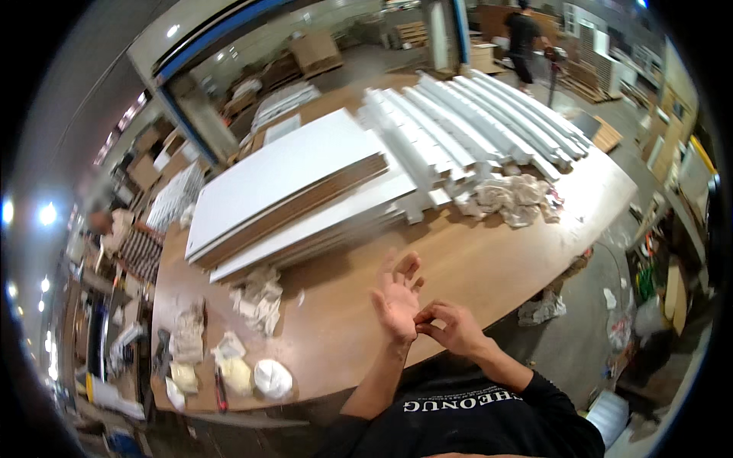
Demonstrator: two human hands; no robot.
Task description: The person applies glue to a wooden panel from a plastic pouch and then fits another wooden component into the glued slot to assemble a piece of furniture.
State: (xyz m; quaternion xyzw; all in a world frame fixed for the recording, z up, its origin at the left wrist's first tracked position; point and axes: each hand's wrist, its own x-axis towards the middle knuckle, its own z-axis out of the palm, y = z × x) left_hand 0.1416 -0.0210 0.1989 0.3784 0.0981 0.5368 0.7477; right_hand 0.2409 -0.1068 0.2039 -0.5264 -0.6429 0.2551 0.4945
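In front of my body, my left hand (397, 304) is raised over the near part of the wooden table (328, 320), palm turned up and fingers spread. Nothing lies in its palm. My right hand (453, 328) meets the heel of the left one near the wrist, with thumb and fingers drawn together in a pinch. What the pinch holds, if anything, is too small to make out. Beyond both hands lies a stack of white panels (282, 179) with brown edges. Several long white strips (473, 122) rest side by side at the back right.
Crumpled cloths lie at the left (259, 300) and right (513, 200) of the table. Near the front left edge are a red-and-black hand tool (221, 390), a white round bundle (272, 378) and yellowish cloth pieces (235, 374). A person in dark clothes (521, 42) stands far back right.
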